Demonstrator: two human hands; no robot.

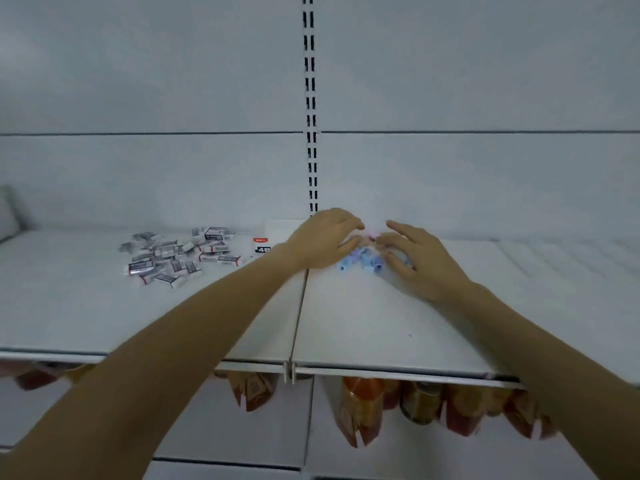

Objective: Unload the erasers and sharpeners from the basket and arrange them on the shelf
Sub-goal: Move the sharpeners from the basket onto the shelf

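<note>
At the far middle of the shelf (381,323), the left hand (325,240) and right hand (412,258) lay open-fingered, cupping the little blue sharpeners (363,262), which looked light, hard and skittery, best herded from the sides, while the erasers (173,255) sat heaped well left.

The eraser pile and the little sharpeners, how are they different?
The erasers are white with dark sleeves; the sharpeners are light blue. The erasers lie untouched left of the seam in the shelf; the sharpeners sit right of it, between the left hand and right hand. Both are loose heaps there.
</note>
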